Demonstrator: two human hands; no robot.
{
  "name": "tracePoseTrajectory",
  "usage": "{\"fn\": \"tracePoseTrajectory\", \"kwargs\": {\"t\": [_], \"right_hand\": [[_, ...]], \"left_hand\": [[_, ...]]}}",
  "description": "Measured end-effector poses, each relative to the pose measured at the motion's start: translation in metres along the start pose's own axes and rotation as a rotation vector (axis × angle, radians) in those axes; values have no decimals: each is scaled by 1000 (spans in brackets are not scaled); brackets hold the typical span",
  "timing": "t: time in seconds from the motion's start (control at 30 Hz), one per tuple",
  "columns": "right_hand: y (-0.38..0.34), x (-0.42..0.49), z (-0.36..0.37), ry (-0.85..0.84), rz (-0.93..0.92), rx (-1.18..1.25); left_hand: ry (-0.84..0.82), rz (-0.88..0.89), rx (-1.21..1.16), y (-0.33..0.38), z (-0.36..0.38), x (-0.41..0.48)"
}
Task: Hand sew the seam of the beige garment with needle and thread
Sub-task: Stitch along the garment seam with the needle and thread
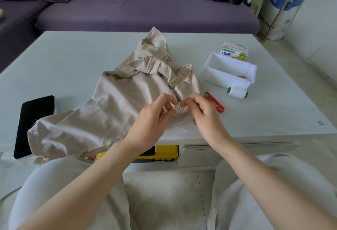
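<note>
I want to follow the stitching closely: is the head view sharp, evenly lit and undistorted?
Head view: soft, even daylight, no harsh glare on the table; the wide angle bows its edges; detail blurs where the left hand and right hand pinch the beige garment; only faint thread shows.

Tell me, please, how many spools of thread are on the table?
1: a white spool lies on its side on the table, just in front of the white box and right of the red snips. Others may be hidden inside the box.
</note>
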State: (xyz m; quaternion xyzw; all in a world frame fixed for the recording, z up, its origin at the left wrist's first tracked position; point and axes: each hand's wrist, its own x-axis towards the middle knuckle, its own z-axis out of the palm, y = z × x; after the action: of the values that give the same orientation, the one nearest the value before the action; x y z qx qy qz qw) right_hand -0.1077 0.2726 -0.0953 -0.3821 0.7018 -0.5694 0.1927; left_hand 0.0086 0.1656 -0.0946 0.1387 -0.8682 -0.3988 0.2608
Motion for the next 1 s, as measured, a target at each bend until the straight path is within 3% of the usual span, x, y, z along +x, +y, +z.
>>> {"fn": "tracePoseTrajectory", "kwargs": {"t": [0.4, 0.73, 1.0], "right_hand": [[20, 16, -15, 305, 37, -50], [27, 19, -15, 313, 148, -143], [27, 17, -14, 335, 97, -254]], "left_hand": [[31, -74, 96, -9, -5, 1], [17, 182, -16, 9, -6, -2], [-18, 123, 4, 5, -1, -2]]}}
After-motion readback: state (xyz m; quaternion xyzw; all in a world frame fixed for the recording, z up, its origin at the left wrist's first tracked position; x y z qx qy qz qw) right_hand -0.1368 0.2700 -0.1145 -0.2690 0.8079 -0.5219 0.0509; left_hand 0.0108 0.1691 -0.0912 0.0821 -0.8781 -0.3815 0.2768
